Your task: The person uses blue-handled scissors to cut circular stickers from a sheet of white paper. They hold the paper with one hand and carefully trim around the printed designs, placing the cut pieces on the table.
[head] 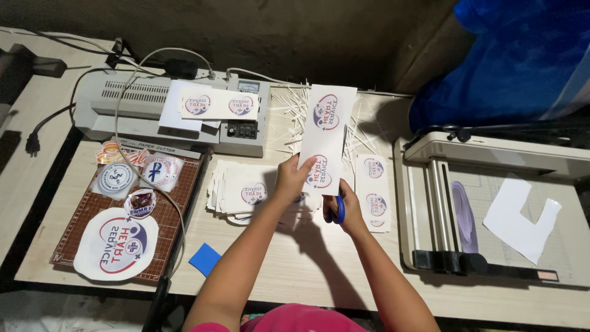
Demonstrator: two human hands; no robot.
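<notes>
My left hand (pixel 291 179) pinches the near end of a long white paper strip (pixel 329 132) printed with two round red and blue emblems, holding it up over the table. My right hand (pixel 346 206) grips blue-handled scissors (pixel 338 209) just under the strip's near edge; the blades are hidden behind the paper. Under my hands lies a messy stack of similar printed sheets (pixel 243 189), and another printed strip (pixel 373 192) lies flat to the right.
A grey laminator (pixel 129 101) with a printed strip (pixel 218 104) on top stands at the back left. A brown paper cutter board (pixel 184 203) holds round stickers (pixel 117 246). White paper slivers (pixel 292 114) litter the back. A large paper trimmer (pixel 491 209) sits right. A blue square (pixel 204 259) lies near.
</notes>
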